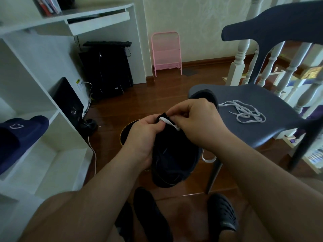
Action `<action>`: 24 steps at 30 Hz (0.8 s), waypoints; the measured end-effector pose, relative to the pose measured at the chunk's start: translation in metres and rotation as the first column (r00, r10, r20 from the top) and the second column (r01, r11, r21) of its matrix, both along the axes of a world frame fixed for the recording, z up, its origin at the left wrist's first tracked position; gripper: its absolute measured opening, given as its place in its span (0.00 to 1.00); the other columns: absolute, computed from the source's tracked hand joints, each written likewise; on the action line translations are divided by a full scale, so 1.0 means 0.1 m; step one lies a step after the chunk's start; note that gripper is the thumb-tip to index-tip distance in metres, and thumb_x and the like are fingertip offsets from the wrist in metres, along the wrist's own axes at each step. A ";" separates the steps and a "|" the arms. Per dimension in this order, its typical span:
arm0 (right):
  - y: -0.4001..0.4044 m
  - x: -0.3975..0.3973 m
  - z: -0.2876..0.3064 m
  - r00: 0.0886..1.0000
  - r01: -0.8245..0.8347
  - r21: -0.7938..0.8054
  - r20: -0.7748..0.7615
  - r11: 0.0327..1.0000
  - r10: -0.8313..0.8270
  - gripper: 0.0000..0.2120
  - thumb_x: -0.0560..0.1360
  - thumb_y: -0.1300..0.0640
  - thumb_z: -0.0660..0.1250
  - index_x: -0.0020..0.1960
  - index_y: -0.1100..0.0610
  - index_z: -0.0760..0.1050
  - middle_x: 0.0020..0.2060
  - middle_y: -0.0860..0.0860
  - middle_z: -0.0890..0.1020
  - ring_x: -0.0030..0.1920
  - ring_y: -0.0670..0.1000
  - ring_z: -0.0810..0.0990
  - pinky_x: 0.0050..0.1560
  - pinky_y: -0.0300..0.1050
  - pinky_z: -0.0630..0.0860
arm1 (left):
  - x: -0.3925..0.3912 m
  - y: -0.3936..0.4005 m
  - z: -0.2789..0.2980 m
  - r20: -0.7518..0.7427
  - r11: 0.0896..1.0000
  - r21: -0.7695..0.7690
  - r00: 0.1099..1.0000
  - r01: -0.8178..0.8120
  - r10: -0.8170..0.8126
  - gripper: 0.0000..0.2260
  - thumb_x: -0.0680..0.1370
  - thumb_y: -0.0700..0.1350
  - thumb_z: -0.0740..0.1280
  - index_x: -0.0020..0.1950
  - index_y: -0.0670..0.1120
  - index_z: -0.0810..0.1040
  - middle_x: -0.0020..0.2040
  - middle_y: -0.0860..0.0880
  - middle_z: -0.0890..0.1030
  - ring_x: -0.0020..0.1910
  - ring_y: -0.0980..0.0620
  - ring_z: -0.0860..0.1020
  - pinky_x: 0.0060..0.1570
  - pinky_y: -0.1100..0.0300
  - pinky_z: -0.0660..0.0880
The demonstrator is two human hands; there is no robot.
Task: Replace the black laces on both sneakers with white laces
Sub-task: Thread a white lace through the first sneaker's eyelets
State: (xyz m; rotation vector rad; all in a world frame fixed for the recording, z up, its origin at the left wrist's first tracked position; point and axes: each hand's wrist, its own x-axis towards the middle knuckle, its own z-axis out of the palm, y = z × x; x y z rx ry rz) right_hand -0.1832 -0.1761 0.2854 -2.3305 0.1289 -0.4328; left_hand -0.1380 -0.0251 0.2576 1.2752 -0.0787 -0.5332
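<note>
I hold a black sneaker (172, 161) in front of me, heel toward me. My left hand (145, 135) grips its left side near the toe, thumb against a white lace (167, 121) that crosses the front eyelets. My right hand (195, 117) pinches that lace's other end above the shoe. A loop of the same lace (208, 158) hangs below my right wrist. The second black sneaker (206, 96) sits on the grey chair seat (248, 123), mostly hidden behind my right hand. Another white lace (244, 111) lies loose in a tangle on the seat.
A white shelf unit (40, 119) stands on the left with a navy slipper (21, 135) on it. A round dark bin (127, 131) is on the wood floor under my hands. My feet in black clogs (222, 213) are below. White stair balusters (286, 67) stand behind the chair.
</note>
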 end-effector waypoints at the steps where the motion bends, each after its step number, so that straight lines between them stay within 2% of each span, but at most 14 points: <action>1: -0.01 0.01 -0.01 1.000 0.017 0.015 0.004 1.000 -0.017 0.07 0.79 0.55 0.72 0.50 0.43 0.86 0.41 0.35 0.83 0.46 0.33 0.80 0.41 0.23 0.74 | -0.01 0.00 0.00 0.046 0.999 0.032 0.998 -0.034 0.033 0.11 0.84 0.35 0.63 0.61 0.43 0.84 0.53 0.40 0.87 0.52 0.40 0.87 0.51 0.46 0.84; 3: -0.02 0.01 -0.03 0.997 0.066 0.056 0.022 0.996 -0.068 0.06 0.76 0.55 0.73 0.48 0.44 0.83 0.39 0.39 0.83 0.44 0.35 0.80 0.38 0.27 0.73 | -0.03 0.00 -0.02 0.227 0.982 0.153 0.971 -0.112 0.075 0.09 0.83 0.37 0.68 0.59 0.47 0.84 0.50 0.48 0.88 0.51 0.46 0.87 0.52 0.49 0.85; 5: -0.01 -0.01 -0.03 0.993 0.105 0.103 0.045 0.989 -0.110 0.07 0.75 0.56 0.73 0.48 0.45 0.79 0.37 0.42 0.83 0.41 0.36 0.80 0.34 0.27 0.71 | -0.05 0.02 -0.04 0.457 0.943 0.274 0.888 -0.189 0.045 0.08 0.82 0.40 0.71 0.56 0.53 0.84 0.48 0.56 0.87 0.49 0.56 0.86 0.50 0.58 0.84; 8: 0.02 -0.03 -0.02 0.987 0.129 0.140 0.073 0.982 -0.140 0.09 0.75 0.59 0.71 0.49 0.46 0.75 0.34 0.45 0.81 0.40 0.36 0.78 0.33 0.25 0.68 | -0.09 0.03 -0.06 0.591 0.924 0.286 0.806 -0.255 0.040 0.07 0.82 0.44 0.73 0.55 0.57 0.82 0.48 0.62 0.85 0.48 0.62 0.84 0.47 0.64 0.82; 11: 0.03 -0.03 -0.02 0.989 0.119 0.161 0.068 0.980 -0.131 0.10 0.75 0.59 0.72 0.49 0.45 0.75 0.34 0.46 0.83 0.39 0.38 0.80 0.32 0.26 0.69 | -0.10 0.03 -0.07 0.627 0.917 0.285 0.778 -0.280 0.043 0.07 0.82 0.45 0.72 0.57 0.56 0.82 0.48 0.62 0.84 0.48 0.61 0.83 0.47 0.62 0.83; 14: 0.04 -0.04 -0.01 0.992 0.082 0.203 0.081 0.976 -0.101 0.10 0.75 0.59 0.73 0.50 0.46 0.76 0.35 0.46 0.84 0.37 0.40 0.82 0.32 0.27 0.71 | -0.09 0.05 -0.07 0.650 0.912 0.303 0.760 -0.277 0.015 0.08 0.82 0.44 0.72 0.59 0.55 0.82 0.49 0.64 0.84 0.48 0.63 0.83 0.46 0.65 0.81; 18: 0.01 -0.07 0.00 0.993 0.071 0.258 0.077 0.964 -0.094 0.16 0.74 0.58 0.75 0.56 0.45 0.74 0.37 0.43 0.86 0.38 0.39 0.83 0.36 0.30 0.74 | -0.06 0.07 -0.07 0.665 0.907 0.335 0.746 -0.255 -0.036 0.09 0.82 0.43 0.72 0.58 0.56 0.82 0.49 0.64 0.83 0.50 0.63 0.82 0.48 0.66 0.81; 21: -0.01 -0.08 -0.01 0.991 0.072 0.262 0.089 0.962 -0.098 0.19 0.73 0.57 0.78 0.57 0.43 0.74 0.37 0.42 0.86 0.40 0.38 0.84 0.42 0.35 0.75 | -0.06 0.06 -0.06 0.612 0.934 0.301 0.790 -0.193 -0.034 0.09 0.82 0.41 0.72 0.58 0.56 0.83 0.49 0.61 0.85 0.49 0.61 0.83 0.49 0.63 0.82; 24: 0.00 -0.07 0.00 0.987 0.076 0.260 0.115 0.963 -0.109 0.20 0.72 0.56 0.79 0.58 0.43 0.73 0.38 0.42 0.85 0.40 0.39 0.83 0.41 0.36 0.76 | -0.06 0.04 -0.03 0.442 0.976 0.180 0.896 -0.120 0.029 0.10 0.81 0.38 0.72 0.58 0.52 0.84 0.47 0.52 0.88 0.48 0.52 0.87 0.47 0.57 0.85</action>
